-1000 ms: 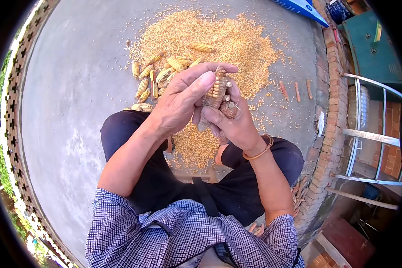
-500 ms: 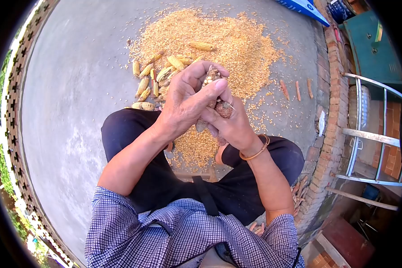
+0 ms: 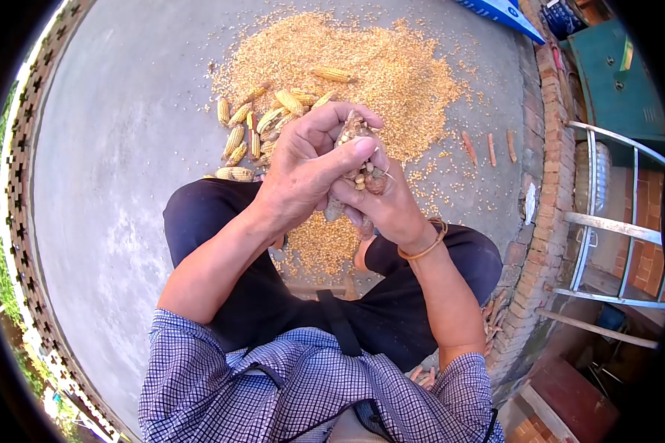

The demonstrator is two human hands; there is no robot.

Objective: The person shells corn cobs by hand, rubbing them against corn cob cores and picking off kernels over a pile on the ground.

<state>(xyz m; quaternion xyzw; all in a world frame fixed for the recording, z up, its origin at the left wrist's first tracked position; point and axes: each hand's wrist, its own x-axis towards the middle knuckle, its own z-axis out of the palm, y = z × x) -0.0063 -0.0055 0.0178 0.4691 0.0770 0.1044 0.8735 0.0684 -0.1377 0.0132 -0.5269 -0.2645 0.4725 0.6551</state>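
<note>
My left hand (image 3: 301,168) is closed around a mostly stripped corn cob (image 3: 354,128), its brownish tip poking up past the fingers. My right hand (image 3: 391,210) grips a second corn cob (image 3: 376,181) just below, with its reddish broken end facing up. The two cobs press together between my hands, and a few loose kernels (image 3: 360,179) lie there by the left thumb. Greyish cob ends show under the right fingers. Both hands are above a small patch of shelled kernels (image 3: 319,242) between my legs.
A wide heap of corn kernels (image 3: 391,74) covers the concrete floor (image 3: 111,148) ahead. Several corn ears (image 3: 290,102) lie at its left side. Bare cobs (image 3: 492,149) rest to the right, beside a low brick edge (image 3: 550,177). A metal ladder-like frame (image 3: 613,225) stands further right.
Both hands have shifted slightly against each other. More of the upper cob's stripped tip shows, and loose kernels have appeared between the cobs.
</note>
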